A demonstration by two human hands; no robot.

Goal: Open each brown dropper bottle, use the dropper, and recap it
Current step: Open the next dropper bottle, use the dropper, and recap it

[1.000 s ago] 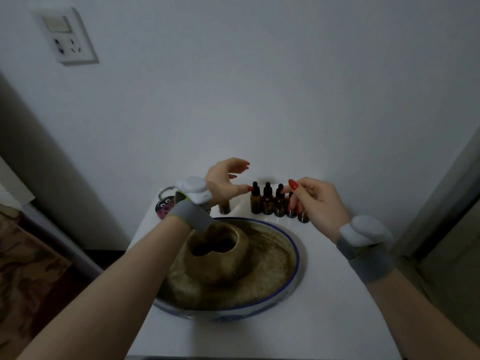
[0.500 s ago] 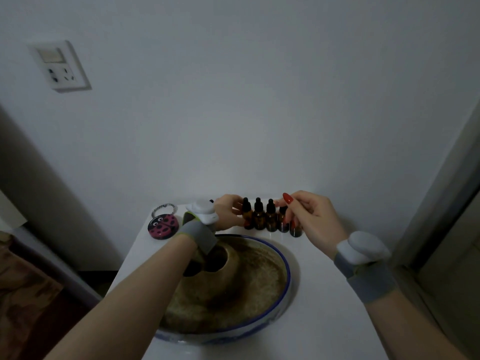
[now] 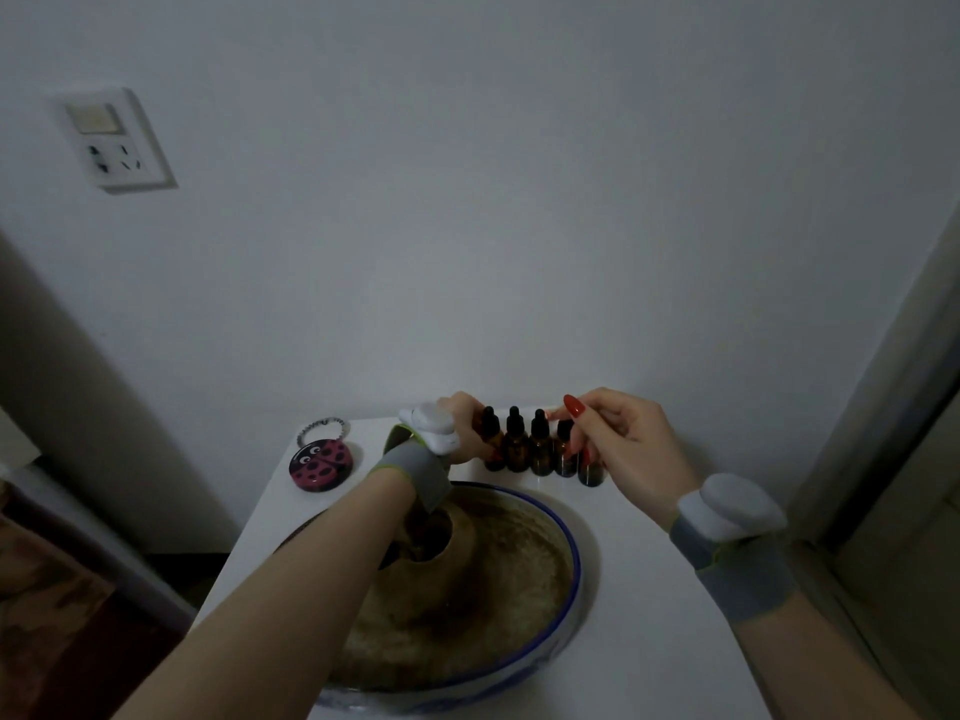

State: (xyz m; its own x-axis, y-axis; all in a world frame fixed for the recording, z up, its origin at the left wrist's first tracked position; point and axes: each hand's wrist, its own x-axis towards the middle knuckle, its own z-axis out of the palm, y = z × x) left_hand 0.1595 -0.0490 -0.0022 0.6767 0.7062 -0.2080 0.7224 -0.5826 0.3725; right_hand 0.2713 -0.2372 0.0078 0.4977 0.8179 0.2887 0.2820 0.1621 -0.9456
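Both hands working at a row of little brown dropper bottles at the back of a white table.

Nearest, a big blue-rimmed bowl [image 3: 569,574] is sitting on the white table [image 3: 639,615] with a brownish mound in it, and the left forearm is reaching over it. Past that, the left hand [image 3: 465,433] is curling around the leftmost bottle [image 3: 492,449], gripping its body. The right hand [image 3: 618,449] is coming in from the other side, thumb and fingers pinching the top of the rightmost bottle [image 3: 591,472], red nails showing. Three more bottles [image 3: 540,454] are standing upright between those two, all touching in a line near the wall. Off to the left, a pink ladybug tin [image 3: 320,466] is lying flat, a beaded ring [image 3: 322,427] just behind it. Up on the wall, a white socket plate [image 3: 117,140] is hanging.
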